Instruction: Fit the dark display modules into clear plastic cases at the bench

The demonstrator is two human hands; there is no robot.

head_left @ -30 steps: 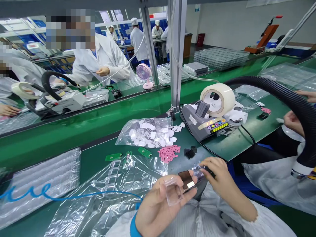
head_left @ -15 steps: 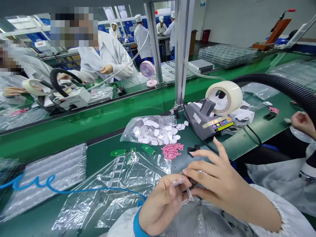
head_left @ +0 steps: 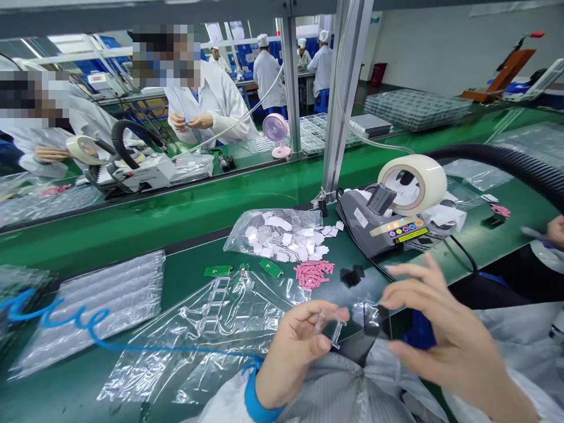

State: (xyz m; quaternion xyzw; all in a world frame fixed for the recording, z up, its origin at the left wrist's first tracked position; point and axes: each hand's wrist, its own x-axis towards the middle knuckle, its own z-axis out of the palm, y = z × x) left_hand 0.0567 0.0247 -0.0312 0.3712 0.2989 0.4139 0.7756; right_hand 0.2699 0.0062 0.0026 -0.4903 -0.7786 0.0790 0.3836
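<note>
My left hand [head_left: 293,346], with a blue strap at the wrist, is closed round a small clear plastic frame [head_left: 338,333], part of which is hidden by the fingers. To its right, my right hand [head_left: 449,332] pinches a thin, dark, glossy square piece [head_left: 374,317] between thumb and fingertips. A gap lies between the frame and the dark piece. Just beyond the hands on the bench are black square pieces [head_left: 352,275] and a heap of pink strips [head_left: 314,274]. More clear frames [head_left: 215,302] rest on a plastic sheet [head_left: 176,352] to the left.
A bag of white squares [head_left: 273,235] lies behind the pink strips, near green circuit boards [head_left: 271,268]. A grey tape dispenser [head_left: 374,220] with a large roll stands at right. At left are a white padded tray [head_left: 114,305] and a blue coiled cord [head_left: 94,326]. Co-workers sit opposite and at right.
My hands were together around the frame; now the right hand has drawn away to the right with the dark piece. The view has shifted slightly. A co-worker opposite has brought both hands together.
</note>
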